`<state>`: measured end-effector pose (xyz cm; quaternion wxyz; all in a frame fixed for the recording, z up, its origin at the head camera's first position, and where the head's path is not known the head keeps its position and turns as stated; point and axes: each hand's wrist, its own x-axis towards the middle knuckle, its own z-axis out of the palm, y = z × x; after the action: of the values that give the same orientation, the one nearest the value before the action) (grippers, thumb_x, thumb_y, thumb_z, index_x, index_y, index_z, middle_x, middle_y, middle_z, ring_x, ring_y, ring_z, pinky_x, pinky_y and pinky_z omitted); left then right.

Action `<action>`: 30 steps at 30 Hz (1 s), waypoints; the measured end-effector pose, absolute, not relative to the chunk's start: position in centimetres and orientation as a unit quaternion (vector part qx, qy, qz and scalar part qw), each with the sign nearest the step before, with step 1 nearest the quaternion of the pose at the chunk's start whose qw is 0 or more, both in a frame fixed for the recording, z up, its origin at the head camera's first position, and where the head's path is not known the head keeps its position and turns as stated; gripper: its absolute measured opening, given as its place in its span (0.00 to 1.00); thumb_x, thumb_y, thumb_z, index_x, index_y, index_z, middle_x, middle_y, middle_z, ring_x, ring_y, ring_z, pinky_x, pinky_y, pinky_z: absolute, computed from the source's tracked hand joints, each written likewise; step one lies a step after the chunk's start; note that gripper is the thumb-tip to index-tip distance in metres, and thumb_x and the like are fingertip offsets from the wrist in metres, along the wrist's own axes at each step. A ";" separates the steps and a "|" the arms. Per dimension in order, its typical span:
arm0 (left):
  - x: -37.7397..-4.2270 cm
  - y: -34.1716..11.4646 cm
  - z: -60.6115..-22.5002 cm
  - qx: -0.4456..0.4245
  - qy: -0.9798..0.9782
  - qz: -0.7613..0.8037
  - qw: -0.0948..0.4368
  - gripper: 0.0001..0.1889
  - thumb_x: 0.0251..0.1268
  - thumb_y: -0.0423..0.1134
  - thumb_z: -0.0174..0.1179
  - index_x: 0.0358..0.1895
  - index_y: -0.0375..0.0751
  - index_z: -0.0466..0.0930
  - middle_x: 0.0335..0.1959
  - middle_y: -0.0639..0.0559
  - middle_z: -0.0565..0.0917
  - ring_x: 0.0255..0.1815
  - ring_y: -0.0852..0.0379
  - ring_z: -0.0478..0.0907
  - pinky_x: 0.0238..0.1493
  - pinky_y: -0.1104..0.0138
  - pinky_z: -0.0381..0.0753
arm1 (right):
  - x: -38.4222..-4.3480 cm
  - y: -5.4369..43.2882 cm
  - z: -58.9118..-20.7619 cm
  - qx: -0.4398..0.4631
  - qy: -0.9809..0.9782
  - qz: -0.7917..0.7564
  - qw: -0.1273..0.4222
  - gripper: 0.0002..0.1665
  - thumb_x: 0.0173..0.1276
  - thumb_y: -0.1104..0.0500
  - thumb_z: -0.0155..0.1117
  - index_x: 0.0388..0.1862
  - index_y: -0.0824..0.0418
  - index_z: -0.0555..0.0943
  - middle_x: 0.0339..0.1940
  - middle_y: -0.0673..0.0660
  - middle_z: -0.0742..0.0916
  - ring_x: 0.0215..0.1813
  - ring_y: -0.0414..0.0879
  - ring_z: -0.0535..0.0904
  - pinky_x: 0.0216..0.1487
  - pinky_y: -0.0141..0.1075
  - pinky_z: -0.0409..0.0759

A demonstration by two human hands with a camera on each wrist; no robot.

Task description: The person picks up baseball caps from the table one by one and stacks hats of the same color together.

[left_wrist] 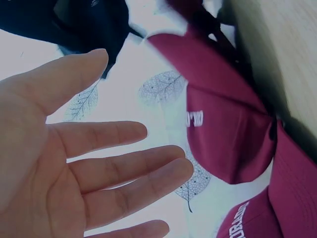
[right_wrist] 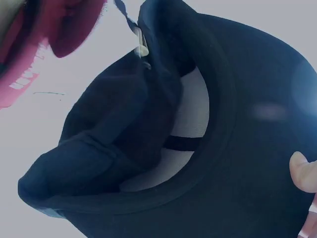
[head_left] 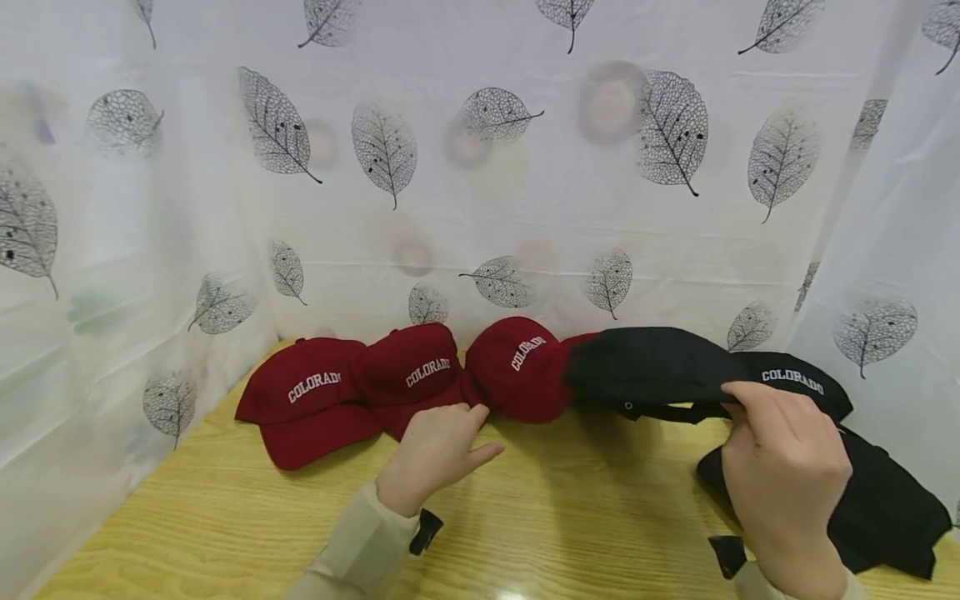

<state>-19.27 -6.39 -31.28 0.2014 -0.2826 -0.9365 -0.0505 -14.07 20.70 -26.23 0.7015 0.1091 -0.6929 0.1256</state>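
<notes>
Thumb and fingers of a person's right hand (head_left: 787,467) pinch the brim edge of a black cap (head_left: 652,367), with no gap left between them and the fabric. The cap is raised above a wood-grain table (head_left: 225,517); the right wrist view shows its hollow inside, a pale lining and a back strap. The left hand (head_left: 435,458) holds nothing, its fingers extended and its thumb spread apart, near the front of the red caps. Behind the hands, three red caps, left (head_left: 311,392), middle (head_left: 412,367) and right (head_left: 517,367), sit side by side, each lettered COLORADO in white. More red fabric (head_left: 581,340) shows partly behind the raised cap. To the right rests a black COLORADO cap (head_left: 795,379), with another black item (head_left: 885,508) nearer the viewer, partly hidden by the right hand. White curtains (head_left: 450,50) printed with dark skeleton leaves surround the table.
</notes>
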 end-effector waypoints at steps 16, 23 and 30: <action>-19.8 -6.4 -31.3 -0.260 -0.937 -0.102 0.211 0.16 0.54 0.53 0.58 0.31 0.43 0.74 0.20 0.54 0.73 0.21 0.57 0.74 0.18 0.66 0.69 | -13.7 18.0 -26.1 0.205 -0.636 0.173 0.723 0.10 0.50 0.77 0.50 0.19 0.69 0.78 0.17 0.62 0.80 0.18 0.59 0.71 0.24 0.44 0.65; -20.6 -6.3 -31.0 -0.217 -0.912 -0.315 0.152 0.23 0.65 0.48 0.47 0.53 0.32 0.70 0.45 0.43 0.77 0.45 0.51 0.74 0.46 0.59 0.71 | -16.1 19.5 -29.2 0.293 -0.594 0.212 0.718 0.11 0.53 0.74 0.52 0.21 0.66 0.82 0.23 0.58 0.84 0.23 0.55 0.75 0.32 0.39 0.72; -20.7 -6.6 -30.6 -0.230 -0.847 -0.473 0.074 0.22 0.69 0.51 0.37 0.52 0.36 0.69 0.43 0.45 0.76 0.44 0.52 0.73 0.48 0.59 0.69 | -17.8 21.1 -32.1 0.360 -0.561 0.231 0.709 0.10 0.52 0.75 0.56 0.23 0.65 0.83 0.25 0.61 0.84 0.28 0.55 0.79 0.37 0.42 0.75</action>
<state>-20.69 -6.57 -30.59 0.0745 -0.2298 -0.8474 -0.4727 -17.82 21.09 -32.08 0.7086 0.3599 -0.5614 0.2307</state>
